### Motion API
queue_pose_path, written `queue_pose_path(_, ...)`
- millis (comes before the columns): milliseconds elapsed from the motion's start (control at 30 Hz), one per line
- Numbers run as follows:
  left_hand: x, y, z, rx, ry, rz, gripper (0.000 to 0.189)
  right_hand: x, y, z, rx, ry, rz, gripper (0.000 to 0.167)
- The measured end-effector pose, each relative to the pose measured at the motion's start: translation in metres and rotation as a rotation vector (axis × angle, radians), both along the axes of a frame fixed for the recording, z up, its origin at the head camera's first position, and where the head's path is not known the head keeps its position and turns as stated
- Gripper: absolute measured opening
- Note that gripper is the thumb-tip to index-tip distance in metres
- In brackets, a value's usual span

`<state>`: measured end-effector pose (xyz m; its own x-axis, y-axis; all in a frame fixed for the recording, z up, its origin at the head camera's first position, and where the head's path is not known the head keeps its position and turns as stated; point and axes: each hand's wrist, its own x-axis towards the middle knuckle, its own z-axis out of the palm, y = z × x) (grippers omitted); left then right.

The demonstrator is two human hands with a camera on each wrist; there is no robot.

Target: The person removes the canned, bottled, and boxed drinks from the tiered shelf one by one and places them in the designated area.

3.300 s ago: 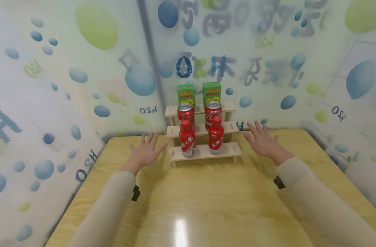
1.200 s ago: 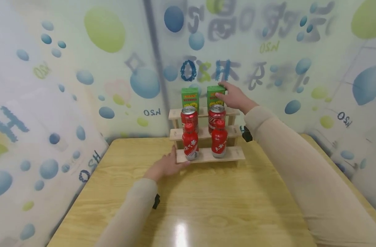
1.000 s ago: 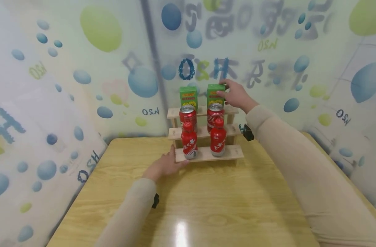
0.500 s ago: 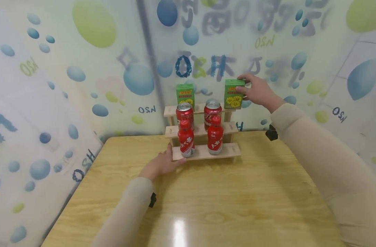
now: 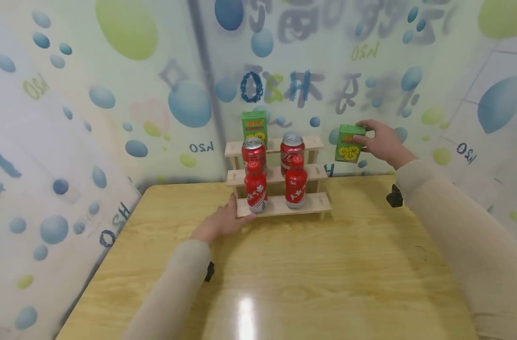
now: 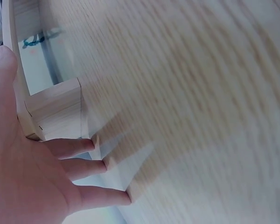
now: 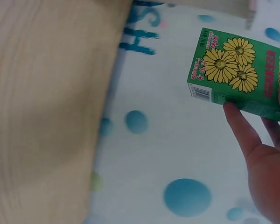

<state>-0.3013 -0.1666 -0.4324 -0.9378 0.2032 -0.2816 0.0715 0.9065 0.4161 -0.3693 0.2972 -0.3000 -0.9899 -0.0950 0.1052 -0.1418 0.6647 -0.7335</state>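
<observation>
Three-tier rack point(image 5: 317, 201): smooth, pale wood, matt. Drink carton point(image 5: 348, 147) at 2 o'clock from the rack: smooth printed paperboard. Soft-drink cans point(image 5: 292, 152): glossy coated metal, bare tops. Bottles point(image 5: 296, 188): glossy plastic. Tabletop point(image 5: 347, 264) at 6 o'clock: wood-grained, glossy. Sleeves point(image 5: 169, 288): matt cloth.

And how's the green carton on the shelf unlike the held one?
The shelf carton stands upright on the top tier; the held carton tilts in midair in the right hand. A red can partly hides the shelf carton; the held carton's flowers show fully. Both are green with yellow flowers.
</observation>
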Motion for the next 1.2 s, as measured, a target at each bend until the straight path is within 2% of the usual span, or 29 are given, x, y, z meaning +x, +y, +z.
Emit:
queue_pose_path(267, 0.002, 0.001, 0.0, -0.003, 0.007, -0.004, 0.127, -0.001, 0.012, -0.056, 0.154, -0.016, 0.052, 0.061)
queue_pose_path(367, 0.001, 0.004, 0.0, 0.003, 0.013, 0.001, 0.128, -0.002, 0.015, -0.072, 0.149, -0.026, 0.064, 0.059)
queue_pose_path(500, 0.001, 0.003, 0.001, -0.002, 0.005, 0.015, 0.127, -0.002, 0.015, -0.086, 0.117, -0.053, 0.09, 0.059)
queue_pose_path(733, 0.003, 0.001, 0.001, 0.004, 0.0, 0.012, 0.127, 0.0, 0.014, -0.091, 0.141, -0.059, 0.097, 0.059)
queue_pose_path(967, 0.002, 0.002, -0.003, -0.003, 0.004, 0.002, 0.128, 0.004, 0.019, -0.092, 0.143, -0.094, 0.101, 0.061)
queue_pose_path(1200, 0.004, 0.001, -0.001, -0.011, 0.006, 0.018, 0.127, 0.004, 0.015, -0.079, 0.176, -0.087, 0.145, 0.065)
